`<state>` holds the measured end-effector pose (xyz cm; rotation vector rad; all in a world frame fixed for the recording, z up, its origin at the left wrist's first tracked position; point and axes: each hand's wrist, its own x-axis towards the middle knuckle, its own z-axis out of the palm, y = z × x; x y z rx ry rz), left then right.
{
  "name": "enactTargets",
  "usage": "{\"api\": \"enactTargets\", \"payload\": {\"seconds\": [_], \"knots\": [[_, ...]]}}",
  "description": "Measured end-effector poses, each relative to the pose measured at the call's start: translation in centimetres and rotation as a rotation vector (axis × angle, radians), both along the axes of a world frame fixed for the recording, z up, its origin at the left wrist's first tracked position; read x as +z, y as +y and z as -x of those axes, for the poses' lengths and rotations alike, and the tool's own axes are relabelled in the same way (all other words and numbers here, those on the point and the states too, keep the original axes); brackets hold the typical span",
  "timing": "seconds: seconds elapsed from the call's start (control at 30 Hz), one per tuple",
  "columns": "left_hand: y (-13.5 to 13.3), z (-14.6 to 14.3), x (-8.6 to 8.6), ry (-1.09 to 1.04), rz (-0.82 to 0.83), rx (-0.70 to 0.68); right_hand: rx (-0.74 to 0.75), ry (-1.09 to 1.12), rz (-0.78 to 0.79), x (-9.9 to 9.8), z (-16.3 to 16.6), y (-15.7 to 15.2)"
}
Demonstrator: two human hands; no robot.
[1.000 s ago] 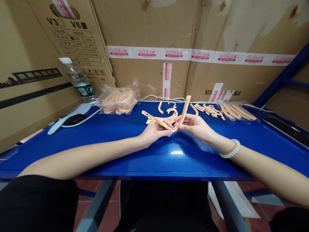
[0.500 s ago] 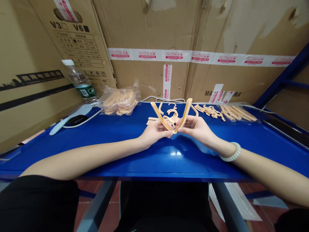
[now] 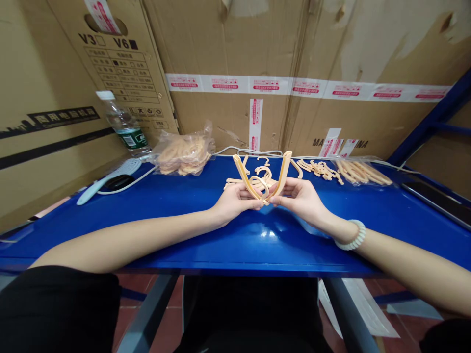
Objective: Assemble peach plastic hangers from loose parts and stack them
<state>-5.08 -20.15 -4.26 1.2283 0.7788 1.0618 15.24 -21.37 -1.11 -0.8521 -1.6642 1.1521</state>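
Observation:
Two peach plastic arm pieces meet in a V above the blue table. My left hand pinches the left arm piece near its lower end. My right hand pinches the right arm piece the same way. The two lower ends touch between my fingertips. Behind the V lie several loose peach hook parts.
A plastic bag of peach parts sits at the back left, beside a water bottle and a light blue handled tool. More peach pieces and a bagged bundle lie at the back right. Cardboard boxes wall the table.
The left arm piece has swung up from nearly flat to steep, so the V has narrowed. Both hands have stayed in place, closing slightly together.

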Motion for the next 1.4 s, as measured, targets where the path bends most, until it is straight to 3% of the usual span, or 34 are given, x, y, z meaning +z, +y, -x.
{"api": "enactTargets", "payload": {"seconds": [0.77, 1.03, 1.2, 1.4], "knots": [[-0.1, -0.1, 0.1, 0.012, -0.076, 0.042, -0.097, 0.040, -0.005, -0.6, 0.6, -0.2], [0.6, 0.5, 0.8, 0.027, -0.107, 0.108, 0.012, -0.002, 0.055, 1.2, -0.8, 1.5], [2.4, 1.5, 1.6, -0.084, -0.057, 0.170, 0.045, -0.203, -0.058, 3.4, -3.9, 3.7], [4.1, 2.6, 2.8, -0.183, 0.031, 0.195, 0.026, -0.543, -0.462, 5.2, -6.9, 5.3]]}}
